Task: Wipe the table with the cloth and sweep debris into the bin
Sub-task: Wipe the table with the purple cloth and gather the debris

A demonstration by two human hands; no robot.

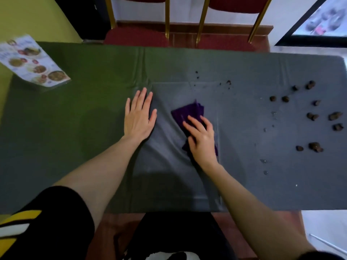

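**Counter wipe in hand: purple cloth under right hand, debris unswept**

- Cloth [189,114]: purple, folded, lying on the grey sheet near the middle of the counter [84,128]. Its long axis runs diagonally, the far end pointing up and slightly left, away from the person; the near end is hidden under the palm.
- Right hand [201,137]: laid on the cloth, fingers bent and pressing it down, probably for wiping pressure.
- Left hand [139,117]: flat, fingers spread, nothing gripped; pressed beside the cloth, seemingly to keep the wrinkling cover from sliding.
- Debris [311,116]: brown lumps scattered well to the right, apart from the cloth.
- Bin: not seen.
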